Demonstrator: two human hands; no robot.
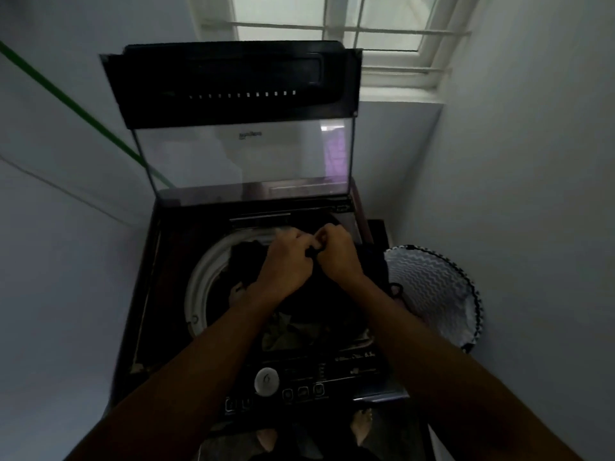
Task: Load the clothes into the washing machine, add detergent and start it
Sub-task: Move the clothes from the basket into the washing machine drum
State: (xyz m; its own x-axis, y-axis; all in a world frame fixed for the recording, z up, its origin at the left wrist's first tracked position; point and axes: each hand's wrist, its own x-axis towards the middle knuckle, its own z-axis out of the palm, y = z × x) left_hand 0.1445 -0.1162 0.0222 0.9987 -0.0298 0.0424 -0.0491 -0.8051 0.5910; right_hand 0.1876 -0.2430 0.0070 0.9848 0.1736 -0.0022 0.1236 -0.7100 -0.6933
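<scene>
Here, left hand [286, 261] and right hand [336, 251] both clenched on dark garment [253, 261] over drum; lid logo unreadable

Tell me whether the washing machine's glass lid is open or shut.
Open. The dark-framed glass lid stands raised at the back, exposing the white-rimmed drum, where both hands grip dark clothing.

- The floor [336, 444] shows only as a dim strip at the near edge.
- A dark top-loading washing machine [166, 294] stands on it between pale walls, lid raised.
- A patterned laundry basket [432, 287] sits just beside the machine's right side.
- Two bare feet [361, 427] stand near the machine's front.
</scene>
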